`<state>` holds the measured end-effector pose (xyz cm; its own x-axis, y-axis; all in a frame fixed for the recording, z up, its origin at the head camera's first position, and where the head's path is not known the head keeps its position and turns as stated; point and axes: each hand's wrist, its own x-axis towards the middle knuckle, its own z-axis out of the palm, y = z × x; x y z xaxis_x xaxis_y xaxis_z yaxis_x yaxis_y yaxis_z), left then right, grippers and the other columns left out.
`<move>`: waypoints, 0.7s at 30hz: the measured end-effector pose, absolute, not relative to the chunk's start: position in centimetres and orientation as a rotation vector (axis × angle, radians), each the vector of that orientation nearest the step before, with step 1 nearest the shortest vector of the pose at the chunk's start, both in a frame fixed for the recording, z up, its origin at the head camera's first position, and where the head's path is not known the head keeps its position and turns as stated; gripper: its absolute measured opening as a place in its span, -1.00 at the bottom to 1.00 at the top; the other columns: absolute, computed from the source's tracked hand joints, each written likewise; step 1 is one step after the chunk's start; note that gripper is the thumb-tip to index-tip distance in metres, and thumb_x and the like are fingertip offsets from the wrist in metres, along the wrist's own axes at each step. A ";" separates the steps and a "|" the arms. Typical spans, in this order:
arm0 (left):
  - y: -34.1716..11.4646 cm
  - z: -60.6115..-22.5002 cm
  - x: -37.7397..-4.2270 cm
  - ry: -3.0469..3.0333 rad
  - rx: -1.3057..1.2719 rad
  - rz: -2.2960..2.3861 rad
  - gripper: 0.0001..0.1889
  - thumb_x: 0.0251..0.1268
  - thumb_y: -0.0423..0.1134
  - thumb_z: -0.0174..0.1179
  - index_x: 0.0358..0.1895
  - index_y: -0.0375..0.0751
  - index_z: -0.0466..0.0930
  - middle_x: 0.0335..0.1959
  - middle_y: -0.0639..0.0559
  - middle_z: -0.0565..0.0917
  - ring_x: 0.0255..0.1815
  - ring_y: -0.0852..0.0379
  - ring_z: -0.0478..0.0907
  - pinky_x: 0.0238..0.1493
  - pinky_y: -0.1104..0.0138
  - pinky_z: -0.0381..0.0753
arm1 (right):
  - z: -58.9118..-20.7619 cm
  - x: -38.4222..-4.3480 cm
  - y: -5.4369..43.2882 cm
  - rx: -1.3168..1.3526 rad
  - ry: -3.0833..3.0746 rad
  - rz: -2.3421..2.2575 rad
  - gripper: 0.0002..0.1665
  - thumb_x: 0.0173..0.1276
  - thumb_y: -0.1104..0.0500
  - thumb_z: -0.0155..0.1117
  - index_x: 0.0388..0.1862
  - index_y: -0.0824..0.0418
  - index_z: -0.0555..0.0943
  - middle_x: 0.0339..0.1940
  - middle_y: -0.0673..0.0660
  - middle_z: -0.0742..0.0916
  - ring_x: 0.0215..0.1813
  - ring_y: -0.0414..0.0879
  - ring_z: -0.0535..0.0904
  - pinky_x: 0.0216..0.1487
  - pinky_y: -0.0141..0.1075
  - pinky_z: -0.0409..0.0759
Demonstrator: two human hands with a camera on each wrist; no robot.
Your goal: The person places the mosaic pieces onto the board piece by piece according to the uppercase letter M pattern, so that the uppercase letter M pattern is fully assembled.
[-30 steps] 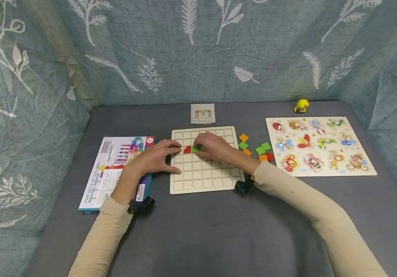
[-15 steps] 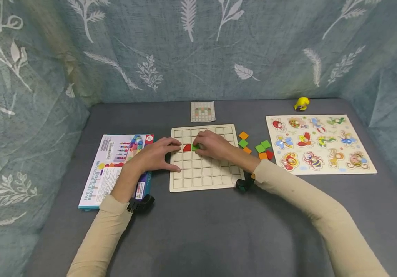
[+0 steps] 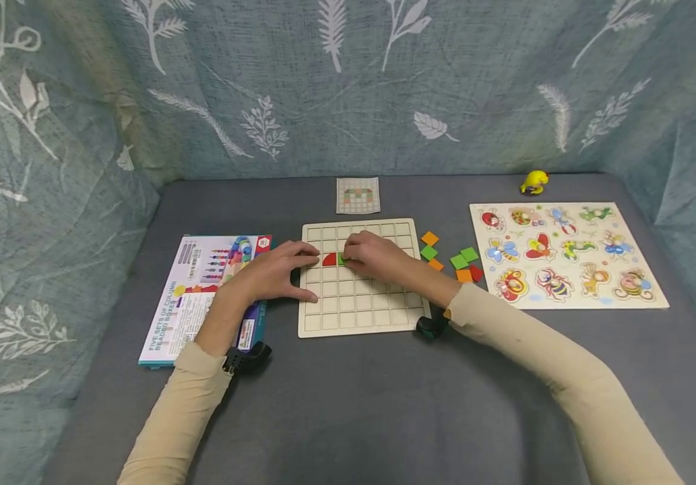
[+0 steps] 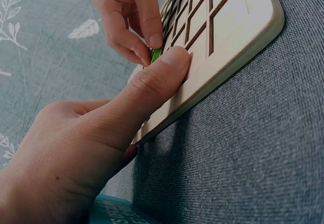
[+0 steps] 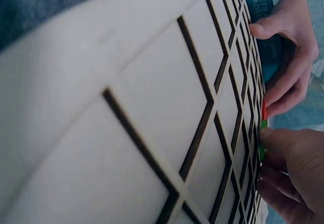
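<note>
On a wooden grid board [image 3: 331, 323], my right hand [image 3: 374, 256] pinches a green square tile [image 3: 341, 259] between thumb and fingers. A red tile with a curved edge [image 3: 329, 259] lies in the cell just left of it. My left hand [image 3: 270, 271] rests at the board's left edge, its thumb on the border in the left wrist view and its fingers extended near the red tile. Part of the green tile [image 4: 155, 55] shows between the right hand's fingertips; the rest is hidden.
Several loose green, orange and red tiles [image 3: 464, 275] lie right of the board. A small pattern card [image 3: 358, 196] is behind it. A printed box [image 3: 168, 323] lies under the left forearm. An insect picture puzzle [image 3: 572, 259] and a yellow toy [image 3: 534, 182] are at right.
The camera view has shifted slightly. Both hands keep nearly the same place, with the right hand's fingers still at the green tile.
</note>
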<state>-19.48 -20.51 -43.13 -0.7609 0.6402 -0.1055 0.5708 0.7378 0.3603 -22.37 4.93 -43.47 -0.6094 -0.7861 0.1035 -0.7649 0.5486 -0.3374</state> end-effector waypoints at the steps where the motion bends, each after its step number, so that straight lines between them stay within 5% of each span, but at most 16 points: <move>1: -20.5 -43.1 -19.5 2.714 0.959 0.456 -0.17 -0.02 0.26 0.39 0.29 -0.18 0.50 0.32 -0.03 0.42 0.31 -0.01 0.37 0.22 0.08 0.50 | -43.5 -22.4 4.9 -1.363 2.716 -0.547 -0.84 0.38 0.21 0.26 -0.15 0.22 0.72 -0.09 0.15 0.71 -0.01 0.02 0.60 0.02 -0.22 0.60; 15: -20.4 -43.2 -19.5 2.731 0.981 0.450 -0.17 -0.04 0.27 0.40 0.27 -0.18 0.52 0.31 -0.02 0.43 0.30 0.00 0.38 0.20 0.09 0.51 | -43.3 -22.6 4.6 -1.324 2.725 -0.418 -0.82 0.39 0.15 0.26 -0.14 0.17 0.73 -0.08 0.13 0.70 -0.02 -0.01 0.60 -0.04 -0.23 0.61; 21: -20.5 -43.1 -19.4 2.731 0.980 0.456 -0.17 -0.03 0.25 0.41 0.27 -0.21 0.52 0.31 -0.05 0.43 0.30 -0.03 0.39 0.22 0.07 0.50 | -42.9 -21.6 6.1 -1.411 2.790 -0.310 -0.61 0.37 0.05 0.28 0.10 0.20 0.64 0.16 0.19 0.62 0.16 0.06 0.56 0.10 -0.16 0.59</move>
<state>-19.36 -20.53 -43.13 -0.7589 0.6456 -0.0858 0.5826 0.7319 0.3534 -21.60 6.12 -42.86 -0.5966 -0.7976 0.0886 -0.7976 0.5771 -0.1754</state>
